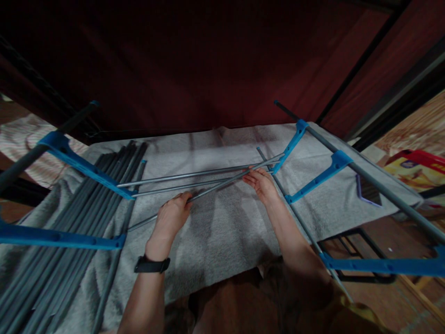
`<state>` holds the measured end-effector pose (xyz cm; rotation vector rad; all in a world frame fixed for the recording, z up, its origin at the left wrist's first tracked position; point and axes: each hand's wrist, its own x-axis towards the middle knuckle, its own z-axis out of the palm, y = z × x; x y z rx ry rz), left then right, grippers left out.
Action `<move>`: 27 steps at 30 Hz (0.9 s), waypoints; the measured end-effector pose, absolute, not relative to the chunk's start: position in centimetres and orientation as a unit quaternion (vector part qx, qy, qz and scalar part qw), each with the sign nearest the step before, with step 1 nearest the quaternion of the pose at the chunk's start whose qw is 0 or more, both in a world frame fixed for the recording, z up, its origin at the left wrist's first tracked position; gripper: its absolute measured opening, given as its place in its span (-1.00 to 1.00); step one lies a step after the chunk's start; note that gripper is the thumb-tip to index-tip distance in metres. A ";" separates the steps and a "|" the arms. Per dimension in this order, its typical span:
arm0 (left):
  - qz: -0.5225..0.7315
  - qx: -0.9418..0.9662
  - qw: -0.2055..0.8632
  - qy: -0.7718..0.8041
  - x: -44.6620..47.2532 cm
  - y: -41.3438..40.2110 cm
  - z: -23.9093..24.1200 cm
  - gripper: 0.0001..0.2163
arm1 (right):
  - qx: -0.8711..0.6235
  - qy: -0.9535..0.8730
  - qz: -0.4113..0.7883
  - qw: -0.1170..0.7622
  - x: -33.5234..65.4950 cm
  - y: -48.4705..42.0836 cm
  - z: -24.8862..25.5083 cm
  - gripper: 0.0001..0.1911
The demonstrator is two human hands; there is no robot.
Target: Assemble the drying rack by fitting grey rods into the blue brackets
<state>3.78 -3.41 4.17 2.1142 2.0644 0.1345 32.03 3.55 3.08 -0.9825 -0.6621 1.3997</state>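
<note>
Both hands hold one thin grey metal rod (212, 188) that slants across a grey towel (222, 232). My left hand (172, 218), with a black watch on its wrist, is closed around the rod's lower part. My right hand (261, 183) pinches the rod near its upper end, close to a blue plastic bracket (290, 146). Two more thin rods (181, 178) run from a blue bracket on the left (86, 169) across to the right-hand bracket.
A pile of grey rods (69, 232) lies on the towel's left side. Grey tubes with blue brackets (321, 174) frame the right side, and another blue bar (382, 265) sits at lower right. A phone (368, 191) lies on the towel. A red and yellow box (417, 167) is at far right.
</note>
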 end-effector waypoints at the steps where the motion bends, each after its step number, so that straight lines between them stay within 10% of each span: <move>1: 0.044 0.711 0.093 0.695 3.7 -3.4 4.1 -0.69 | -0.426 -0.286 0.606 0.608 32.0 3.6 3.1 -0.86; 27: -0.014 0.683 0.122 0.720 2.1 -3.3 4.3 -0.69 | -0.410 -0.267 0.594 0.638 32.1 3.8 2.7 -0.59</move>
